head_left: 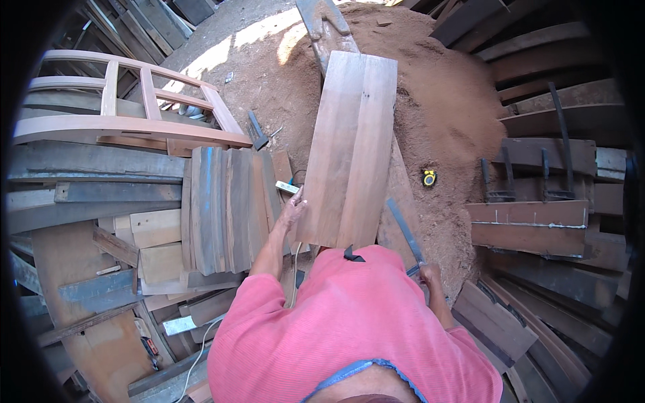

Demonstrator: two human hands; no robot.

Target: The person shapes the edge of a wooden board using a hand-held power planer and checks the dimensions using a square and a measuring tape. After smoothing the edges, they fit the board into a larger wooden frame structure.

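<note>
A broad wooden panel (356,134), with a lengthwise line down its face, stretches away from my lap. My left hand (293,207) grips its left edge, the fingers partly hidden. Just beyond those fingers is a small white block-like thing (287,187); whether they touch it I cannot tell. Low at my right side, my right hand (431,273) is closed round the near end of a long, flat, grey metal blade (404,230), which points forward along the panel's right side. A short dark piece shows beside that grip, and its exact kind is unclear.
A yellow and black tape measure (429,177) lies on sawdust at right. A clamp-like metal tool (257,131) sits ahead left, near a curved wooden frame (127,124). Stacked boards (228,201) stand close at left; dark planks with upright clamps (531,225) fill the right.
</note>
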